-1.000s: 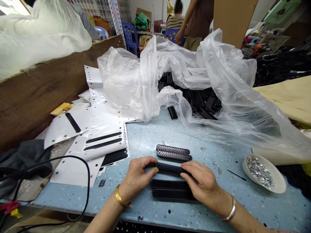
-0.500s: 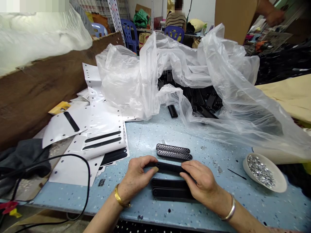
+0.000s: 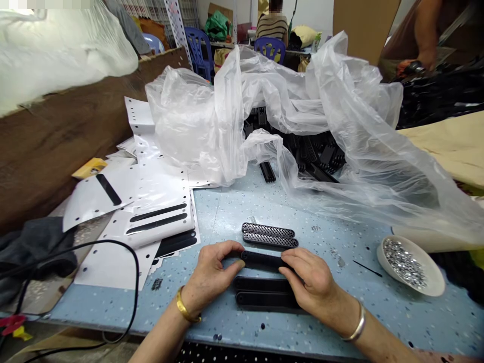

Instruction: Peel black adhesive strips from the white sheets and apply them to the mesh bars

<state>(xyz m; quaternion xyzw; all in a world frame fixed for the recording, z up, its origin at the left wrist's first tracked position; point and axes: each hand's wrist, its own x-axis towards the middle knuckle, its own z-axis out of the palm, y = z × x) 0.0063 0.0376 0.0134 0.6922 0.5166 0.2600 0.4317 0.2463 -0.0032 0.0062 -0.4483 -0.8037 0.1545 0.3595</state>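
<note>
Pinches the black bar (image 3: 261, 260) at both ends, crosswise near the front of the blue table (image 3: 217, 219). Grips its left end between thumb and finger of the left hand (image 3: 212, 268), its right end likewise with the right hand (image 3: 314, 275). Cannot tell whether fully resting on the table or slightly raised. Wears a gold bangle (image 3: 186, 305) on the left wrist, a silver bangle (image 3: 357, 322) on the right.

Has two smooth bars (image 3: 264, 301) side by side just nearer, partly hidden by the right hand, and two textured bars (image 3: 269, 232) together just beyond. Has white sheets (image 3: 111, 264) with black strips (image 3: 157, 224) piled to the left, and a bowl (image 3: 433, 269) of small silvery bits (image 3: 404, 264) well off to the right, near a thin black stick (image 3: 367, 268). Faces a crumpled clear bag (image 3: 192, 126) at the back, with black parts (image 3: 321, 151) heaped in its opening.
</note>
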